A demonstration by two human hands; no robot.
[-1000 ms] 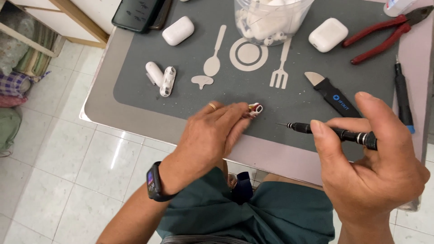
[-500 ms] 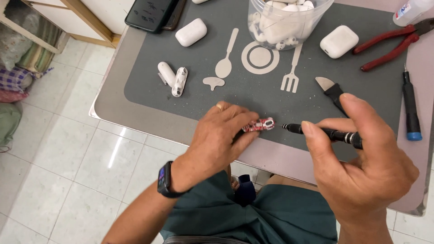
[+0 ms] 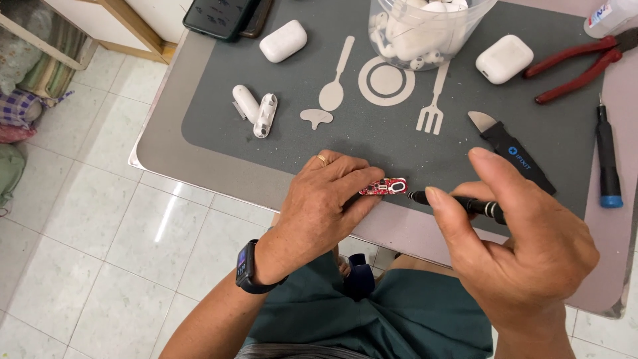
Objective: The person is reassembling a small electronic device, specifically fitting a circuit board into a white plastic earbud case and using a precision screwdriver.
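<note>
My left hand (image 3: 325, 199) pinches a small red circuit board (image 3: 385, 187) at its left end, holding it just above the grey mat (image 3: 212, 126) near the table's front edge. My right hand (image 3: 525, 246) grips a thin black screwdriver (image 3: 458, 203) whose tip points left and nearly touches the board's right end. A black watch sits on my left wrist. Two white opened earbud-case shell pieces (image 3: 256, 110) lie on the mat to the upper left of my left hand.
A clear tub of white earbud parts (image 3: 425, 30), two closed white cases (image 3: 284, 40) (image 3: 504, 58), red pliers (image 3: 575, 63), a black pry tool (image 3: 512, 149), a blue-tipped screwdriver (image 3: 608, 159) and dark phones (image 3: 222, 14) lie on the table. Tiled floor lies to the left.
The red board has come out into view from between my left fingers and now lies flat. The screwdriver tip has closed in on it. The camera view shifted.
</note>
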